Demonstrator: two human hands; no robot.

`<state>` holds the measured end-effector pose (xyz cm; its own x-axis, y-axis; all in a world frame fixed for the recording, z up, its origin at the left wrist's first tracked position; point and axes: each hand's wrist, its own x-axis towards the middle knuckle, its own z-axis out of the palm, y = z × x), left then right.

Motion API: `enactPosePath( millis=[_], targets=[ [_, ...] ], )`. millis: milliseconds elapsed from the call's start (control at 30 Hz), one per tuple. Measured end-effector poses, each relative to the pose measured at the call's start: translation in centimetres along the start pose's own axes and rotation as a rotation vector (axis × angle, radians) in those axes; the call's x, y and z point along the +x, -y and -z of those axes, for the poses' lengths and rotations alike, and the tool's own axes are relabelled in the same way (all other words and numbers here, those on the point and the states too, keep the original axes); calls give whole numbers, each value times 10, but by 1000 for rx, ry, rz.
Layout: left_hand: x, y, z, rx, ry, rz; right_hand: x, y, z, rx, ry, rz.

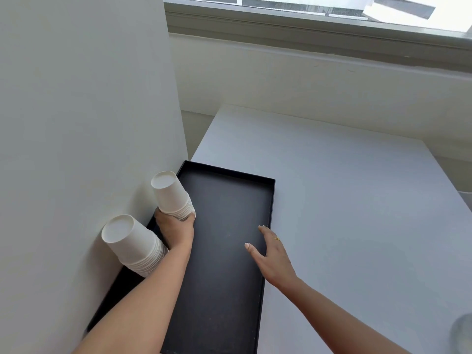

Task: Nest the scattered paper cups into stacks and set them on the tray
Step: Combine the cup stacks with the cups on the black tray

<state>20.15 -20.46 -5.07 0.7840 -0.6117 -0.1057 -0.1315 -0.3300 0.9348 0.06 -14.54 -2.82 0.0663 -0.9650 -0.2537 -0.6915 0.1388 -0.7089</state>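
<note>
A long black tray (224,251) lies on the white table, its left side against the wall. Two stacks of nested white paper cups stand upside down along the tray's left side. My left hand (176,229) grips the farther stack (173,195) around its lower rims. The nearer stack (132,245) stands free beside my left forearm, close to the wall. My right hand (270,251) hovers with straight fingers over the tray's right rim, holding nothing.
A white wall (84,123) rises directly left of the tray. The white table (344,213) stretches right and back toward a window sill. A blurred glassy object (462,333) sits at the bottom right corner.
</note>
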Motion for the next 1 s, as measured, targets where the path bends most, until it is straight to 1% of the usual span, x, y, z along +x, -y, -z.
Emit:
enactPosePath(
  millis=[300, 467, 667, 1000],
  targets=[
    [10, 2, -3, 39, -66, 54, 2, -3, -1, 1, 8, -9],
    [8, 4, -7, 90, -74, 57, 3, -3, 0, 6, 13, -9],
    [6, 6, -8, 93, -85, 86, 2, -4, 0, 1, 14, -5],
    [-23, 11, -5, 81, 6, 92, 0, -3, -2, -72, 37, 26]
  ],
)
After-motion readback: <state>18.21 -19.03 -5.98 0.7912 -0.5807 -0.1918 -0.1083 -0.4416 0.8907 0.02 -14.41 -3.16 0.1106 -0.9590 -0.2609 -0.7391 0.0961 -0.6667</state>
